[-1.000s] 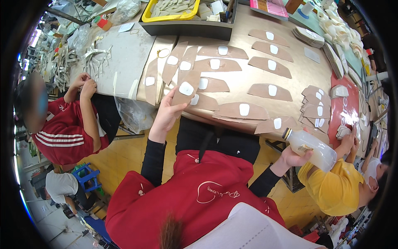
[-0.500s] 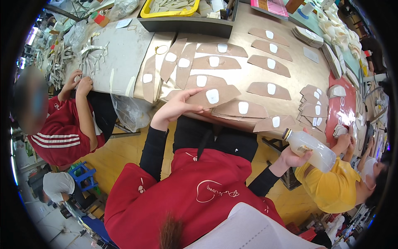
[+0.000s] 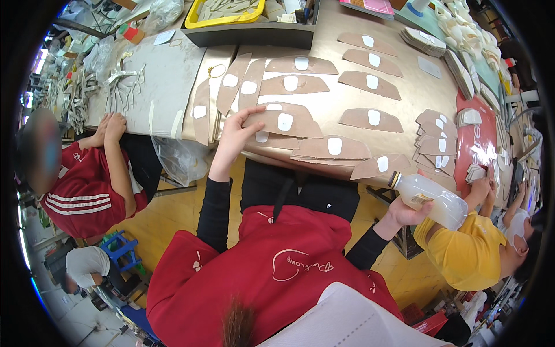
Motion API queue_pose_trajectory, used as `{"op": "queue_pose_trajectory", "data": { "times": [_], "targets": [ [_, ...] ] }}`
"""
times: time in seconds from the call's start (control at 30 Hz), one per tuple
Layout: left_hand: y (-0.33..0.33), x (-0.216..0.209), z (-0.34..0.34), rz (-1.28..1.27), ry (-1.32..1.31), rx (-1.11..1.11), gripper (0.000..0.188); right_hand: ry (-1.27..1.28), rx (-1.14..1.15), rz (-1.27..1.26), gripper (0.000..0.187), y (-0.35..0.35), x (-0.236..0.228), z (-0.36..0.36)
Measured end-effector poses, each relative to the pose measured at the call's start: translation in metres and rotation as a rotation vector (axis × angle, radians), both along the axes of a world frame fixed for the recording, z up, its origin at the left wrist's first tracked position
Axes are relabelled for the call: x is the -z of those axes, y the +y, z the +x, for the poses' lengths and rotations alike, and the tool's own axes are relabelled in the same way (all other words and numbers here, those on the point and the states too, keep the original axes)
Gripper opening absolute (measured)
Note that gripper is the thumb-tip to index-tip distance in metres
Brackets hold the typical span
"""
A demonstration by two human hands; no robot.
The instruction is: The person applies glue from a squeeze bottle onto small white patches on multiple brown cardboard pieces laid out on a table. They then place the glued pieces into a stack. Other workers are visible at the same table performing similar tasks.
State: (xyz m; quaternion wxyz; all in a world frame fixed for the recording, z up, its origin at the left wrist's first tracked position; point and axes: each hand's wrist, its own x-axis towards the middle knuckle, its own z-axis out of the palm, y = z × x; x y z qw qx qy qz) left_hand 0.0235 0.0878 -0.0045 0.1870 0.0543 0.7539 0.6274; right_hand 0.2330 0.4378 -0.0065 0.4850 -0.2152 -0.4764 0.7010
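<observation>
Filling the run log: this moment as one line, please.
left hand: on brown piece with white patch | right hand: holding translucent bottle | table: other brown pieces, black tray

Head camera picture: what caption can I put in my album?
Left hand touching a brown piece with a white patch, right hand holding a cloudy bottle.

At the frame's top, a tray [image 3: 222,24] sat in a box [image 3: 251,40] on the table [image 3: 417,88], with flat pieces [image 3: 293,85] spread below, an overlapping cluster [image 3: 430,143] to their right and, below that, a bottle [image 3: 442,205] in the right hand [image 3: 406,211].
</observation>
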Motion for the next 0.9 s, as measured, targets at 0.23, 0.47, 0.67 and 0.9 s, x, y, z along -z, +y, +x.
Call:
{"op": "queue_pose_trajectory", "data": {
  "times": [0.23, 0.47, 0.67, 0.9],
  "targets": [
    [0.001, 0.005, 0.000, -0.208, 0.035, -0.019, 0.041, 0.008, 0.015, -0.012, 0.072, 0.001, 0.001, 0.003],
    [0.015, -0.002, 0.003, -0.112, 0.334, -0.304, 0.035, 0.010, 0.015, -0.005, 0.069, 0.001, 0.003, 0.005],
    [0.084, -0.002, 0.036, -0.252, 0.403, 0.243, 0.036, 0.034, -0.042, 0.034, 0.069, -0.011, 0.004, 0.001],
    [0.127, 0.005, 0.068, -0.539, 0.738, 0.311, 0.042, -0.008, -0.128, 0.141, 0.070, -0.012, 0.002, 0.012]
  ]
}}
